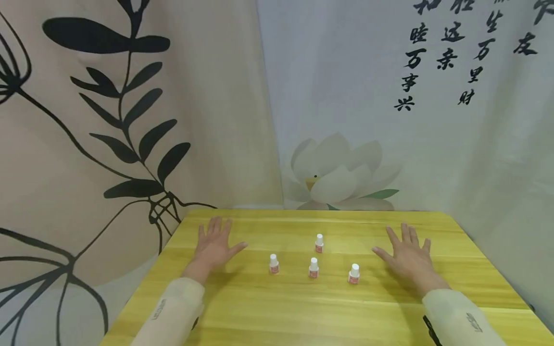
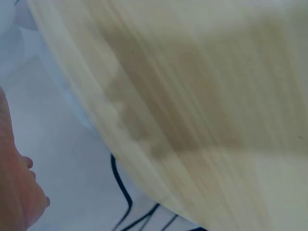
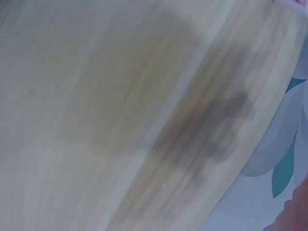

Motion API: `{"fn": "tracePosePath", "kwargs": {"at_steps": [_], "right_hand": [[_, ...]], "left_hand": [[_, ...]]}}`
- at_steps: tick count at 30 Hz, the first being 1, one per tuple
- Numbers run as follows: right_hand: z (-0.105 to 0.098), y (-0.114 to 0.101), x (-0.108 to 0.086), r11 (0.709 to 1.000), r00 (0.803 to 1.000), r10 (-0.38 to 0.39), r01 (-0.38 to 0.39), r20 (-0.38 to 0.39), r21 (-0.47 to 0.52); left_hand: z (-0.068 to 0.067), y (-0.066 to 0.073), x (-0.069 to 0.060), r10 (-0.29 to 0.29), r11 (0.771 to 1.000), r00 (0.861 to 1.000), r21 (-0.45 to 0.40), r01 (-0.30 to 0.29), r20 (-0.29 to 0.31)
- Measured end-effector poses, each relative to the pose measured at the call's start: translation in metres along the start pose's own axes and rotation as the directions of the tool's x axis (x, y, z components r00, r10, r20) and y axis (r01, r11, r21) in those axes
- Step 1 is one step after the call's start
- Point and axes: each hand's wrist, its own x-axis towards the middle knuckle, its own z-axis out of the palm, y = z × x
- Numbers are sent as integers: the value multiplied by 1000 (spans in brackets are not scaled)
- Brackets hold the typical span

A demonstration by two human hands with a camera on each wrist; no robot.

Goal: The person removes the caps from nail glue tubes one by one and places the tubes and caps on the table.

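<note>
1. Far bottle [image 1: 319, 244], left bottle [image 1: 274, 265], middle bottle [image 1: 313, 268] and right bottle [image 1: 354, 274] stand on the worktop [image 1: 281, 310].
2. Left hand [image 1: 213, 248] and right hand [image 1: 409, 257] flank them, fingers wide, empty.
3. Handling seems unstarted; grasping calls for an inward reach.

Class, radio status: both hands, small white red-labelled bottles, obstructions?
Left hand, right hand: fingers spread, holding nothing. Four small white red-labelled bottles upright on yellow wooden table, untouched. Nothing seen between hands and bottles.

Head view facing forward and down, wrist views closer, all sharing the table [image 1: 259, 307]
</note>
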Motion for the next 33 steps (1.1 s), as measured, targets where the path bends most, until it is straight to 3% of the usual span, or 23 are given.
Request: {"fn": "tracePosePath", "kwargs": {"at_steps": [6, 11, 19, 29, 33], "right_hand": [[-3, -7, 8, 1000, 1000, -16, 15, -18, -17], [-9, -16, 13, 1000, 1000, -19, 19, -21, -10], [-14, -35, 25, 999, 999, -44, 44, -17, 6], [-21, -60, 37, 997, 997, -77, 77, -25, 14], [-21, -67, 40, 996, 996, -83, 84, -25, 20]], "left_hand": [[-5, 15, 11, 16, 1000, 1000, -7, -16, -11], [-18, 30, 24, 29, 999, 1000, -21, -29, -13], [-29, 51, 38, 41, 994, 999, -98, -40, 9], [-36, 87, 51, 103, 960, 995, -261, -104, -14], [-35, 105, 56, 100, 939, 995, -332, -92, 6]]}}
